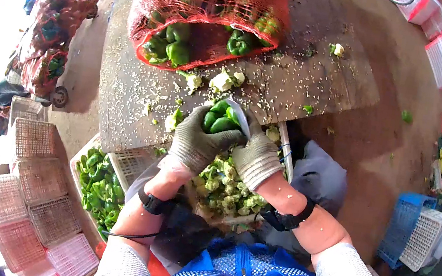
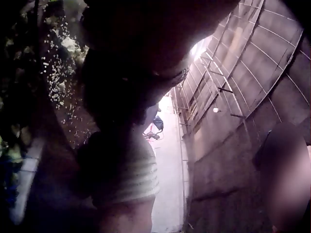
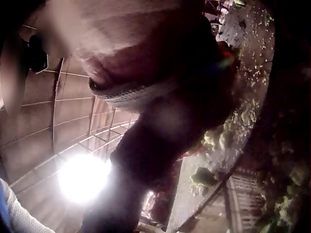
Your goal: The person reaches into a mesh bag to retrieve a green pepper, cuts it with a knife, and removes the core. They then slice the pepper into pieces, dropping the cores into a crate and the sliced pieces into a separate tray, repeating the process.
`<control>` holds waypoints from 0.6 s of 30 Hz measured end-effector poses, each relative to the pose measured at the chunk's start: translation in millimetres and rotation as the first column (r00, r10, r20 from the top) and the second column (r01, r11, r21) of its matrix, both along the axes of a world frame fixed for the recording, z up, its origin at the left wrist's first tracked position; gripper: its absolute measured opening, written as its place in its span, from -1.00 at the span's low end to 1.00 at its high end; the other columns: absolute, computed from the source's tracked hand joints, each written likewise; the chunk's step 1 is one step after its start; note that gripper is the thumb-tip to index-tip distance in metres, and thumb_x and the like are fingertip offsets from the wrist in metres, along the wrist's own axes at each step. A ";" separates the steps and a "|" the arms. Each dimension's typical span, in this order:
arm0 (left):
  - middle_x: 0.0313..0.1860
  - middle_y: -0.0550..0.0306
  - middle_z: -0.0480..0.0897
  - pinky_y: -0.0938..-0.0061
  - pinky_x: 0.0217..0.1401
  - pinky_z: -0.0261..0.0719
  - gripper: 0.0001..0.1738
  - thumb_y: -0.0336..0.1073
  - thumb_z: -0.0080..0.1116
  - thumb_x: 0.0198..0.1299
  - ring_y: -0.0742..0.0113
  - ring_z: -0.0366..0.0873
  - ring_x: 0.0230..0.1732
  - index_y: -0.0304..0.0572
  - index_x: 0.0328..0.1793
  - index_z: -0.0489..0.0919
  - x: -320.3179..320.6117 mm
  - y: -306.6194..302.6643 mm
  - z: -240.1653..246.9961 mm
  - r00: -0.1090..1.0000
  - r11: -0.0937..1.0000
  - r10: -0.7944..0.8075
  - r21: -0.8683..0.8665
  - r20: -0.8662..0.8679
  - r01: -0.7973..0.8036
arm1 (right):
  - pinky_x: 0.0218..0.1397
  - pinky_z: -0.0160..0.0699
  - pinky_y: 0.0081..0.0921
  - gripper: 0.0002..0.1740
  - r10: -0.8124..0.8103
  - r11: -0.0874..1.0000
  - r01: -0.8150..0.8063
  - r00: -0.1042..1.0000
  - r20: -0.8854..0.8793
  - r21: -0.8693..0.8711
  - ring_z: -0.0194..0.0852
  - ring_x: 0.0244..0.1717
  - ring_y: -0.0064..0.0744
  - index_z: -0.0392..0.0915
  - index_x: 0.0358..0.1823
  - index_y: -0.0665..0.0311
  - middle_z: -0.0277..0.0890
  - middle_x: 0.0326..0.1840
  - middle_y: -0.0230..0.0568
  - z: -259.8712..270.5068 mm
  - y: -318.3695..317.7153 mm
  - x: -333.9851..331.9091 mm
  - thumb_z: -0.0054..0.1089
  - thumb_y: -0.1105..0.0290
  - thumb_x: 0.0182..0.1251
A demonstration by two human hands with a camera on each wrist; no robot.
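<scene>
In the head view the gloved left hand grips a green pepper from its left side, above the table's near edge. The gloved right hand holds a pale flat blade against the pepper's right side. Beyond them a red mesh sack lies with its mouth towards the hands, green peppers inside. Pale cut cores and scattered seeds lie on the table. Both wrist views are dark; the gloves show there as shadowed shapes, and what they hold is hidden.
Below the hands stands a crate of pale green cores. Left of it is a crate of green peppers. Stacked crates stand at the far left, a loaded cart behind them. Blue and white crates stand at right.
</scene>
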State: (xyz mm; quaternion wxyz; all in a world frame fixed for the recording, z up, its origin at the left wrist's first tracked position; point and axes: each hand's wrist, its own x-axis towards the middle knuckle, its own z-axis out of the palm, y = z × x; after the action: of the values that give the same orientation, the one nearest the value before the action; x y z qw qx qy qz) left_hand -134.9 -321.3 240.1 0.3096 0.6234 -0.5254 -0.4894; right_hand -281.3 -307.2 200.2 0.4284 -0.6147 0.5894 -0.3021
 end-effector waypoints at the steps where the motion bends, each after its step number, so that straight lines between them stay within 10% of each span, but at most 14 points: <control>1: -0.10 0.05 0.72 0.44 -0.04 0.65 -0.25 -0.14 0.62 -0.08 0.41 0.66 -0.12 -0.34 0.19 0.51 4.7 2.2 -10.4 0.994 0.998 -0.027 -0.061 0.107 0.033 | 0.09 0.57 -0.09 -0.27 0.014 0.998 -0.011 0.999 -0.044 0.069 0.59 0.05 0.15 0.20 0.46 0.11 0.58 0.06 0.16 -3.5 -2.8 1.8 0.16 0.51 0.22; 4: -0.11 0.00 0.71 0.42 -0.03 0.66 -0.22 -0.10 0.65 -0.13 0.35 0.67 -0.13 -0.33 0.17 0.52 -3.1 9.1 8.0 0.949 0.976 0.016 -0.211 0.315 0.054 | -0.09 0.59 0.07 -0.35 0.001 0.998 0.012 0.981 -0.195 0.065 0.62 -0.15 0.25 0.24 0.42 0.11 0.62 -0.13 0.20 -19.3 -0.8 3.1 0.11 0.38 0.25; 8: -0.09 0.12 0.69 0.49 -0.07 0.65 -0.38 -0.26 0.60 -0.05 0.42 0.63 -0.15 -0.31 0.11 0.56 -4.0 -2.0 13.4 0.859 0.929 0.327 -0.031 -0.394 -0.368 | -0.11 0.63 0.01 -0.53 -0.028 0.984 0.019 0.998 -0.049 -0.179 0.63 -0.16 0.22 0.35 0.27 0.23 0.63 -0.15 0.19 -11.1 -4.2 17.8 0.04 0.32 0.35; 12: -0.11 0.19 0.66 0.53 -0.08 0.61 -0.51 -0.25 0.44 0.16 0.45 0.60 -0.19 -0.30 0.15 0.56 17.6 -12.1 -17.5 0.818 0.909 0.358 -0.032 -0.451 -0.416 | -0.03 0.64 -0.06 -0.57 0.114 0.993 -0.108 0.976 -0.188 0.043 0.63 -0.07 0.18 0.43 0.19 0.29 0.62 -0.12 0.24 -19.8 -8.1 25.1 0.09 0.34 0.31; 18: 0.28 -0.02 0.53 -0.13 0.35 0.48 -0.27 0.24 0.13 0.28 -0.05 0.47 0.30 -0.06 0.41 0.39 42.9 -38.4 -28.9 0.176 0.891 0.373 0.298 -0.911 -0.341 | 0.11 0.61 -0.12 -0.46 0.278 0.937 -0.196 0.919 -0.280 0.288 0.64 0.02 0.12 0.47 0.18 0.34 0.65 -0.09 0.22 -49.5 9.8 24.9 0.28 0.40 0.13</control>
State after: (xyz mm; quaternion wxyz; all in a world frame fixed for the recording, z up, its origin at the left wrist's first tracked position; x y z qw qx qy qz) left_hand -92.0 -359.8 211.2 0.6575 0.3116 -0.0662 -0.6828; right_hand -256.3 -297.3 150.7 0.4373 -0.6623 0.6047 -0.0672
